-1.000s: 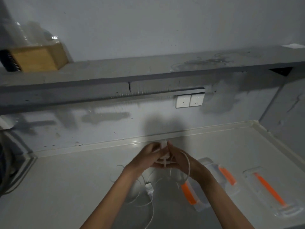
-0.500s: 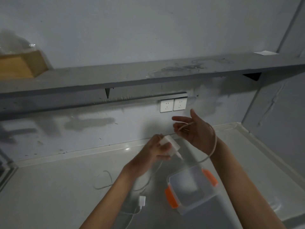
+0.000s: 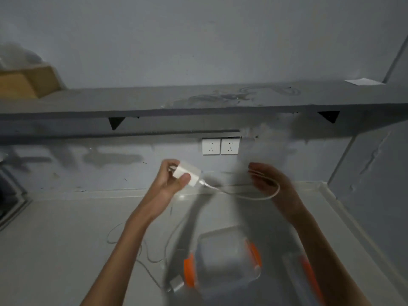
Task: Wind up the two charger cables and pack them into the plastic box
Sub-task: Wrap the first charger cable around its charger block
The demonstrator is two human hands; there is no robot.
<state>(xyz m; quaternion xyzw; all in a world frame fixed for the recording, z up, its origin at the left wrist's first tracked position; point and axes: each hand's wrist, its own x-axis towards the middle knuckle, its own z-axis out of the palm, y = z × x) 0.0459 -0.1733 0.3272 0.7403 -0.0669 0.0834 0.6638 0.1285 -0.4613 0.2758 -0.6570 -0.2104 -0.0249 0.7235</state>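
Step in hand, as I read it: winding the first charger cable. Left hand (image 3: 170, 184) raised above the table (image 3: 66, 250), closed on the white charger brick (image 3: 187, 174), thumb across its face. First cable (image 3: 242, 195) leaves the brick's lower end, sags, and loops round to the right hand (image 3: 268, 184). That hand half-curled, strand lying across its fingers; view blurred, can't tell if it pinches the strand or only carries it.

Second charger (image 3: 176, 286) lies on the table near the bottom edge, its cable (image 3: 141, 250) loose and unwound beside the left forearm. Plastic box (image 3: 225, 255), orange clips, sits open and empty below the hands.

Next move, my judgement: bring each loop back to the brick, keep tension even, mind the loose tail.
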